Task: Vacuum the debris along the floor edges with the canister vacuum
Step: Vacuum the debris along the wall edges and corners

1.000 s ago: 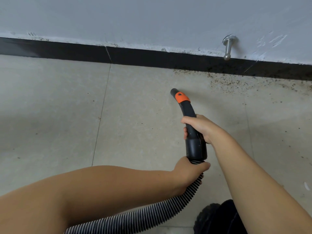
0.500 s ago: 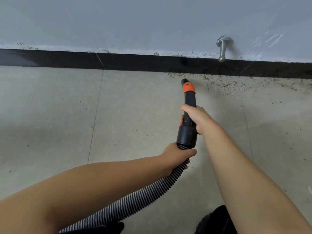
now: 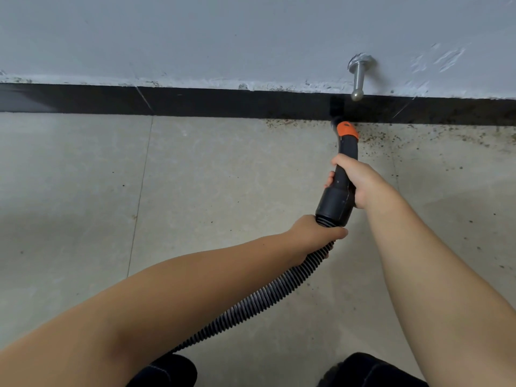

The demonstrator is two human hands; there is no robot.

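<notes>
— Why is the nozzle (image 3: 347, 129) pressed to the skirting (image 3: 195, 101)?
— Debris (image 3: 418, 138) is gathered there. The wand is gripped by the right hand (image 3: 356, 181); the hose (image 3: 251, 300) is clasped by the left hand (image 3: 312, 236), so slack is controlled.

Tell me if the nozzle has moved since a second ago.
Yes. The nozzle has gone forward to the black baseboard, now just below the metal doorstop.
</notes>
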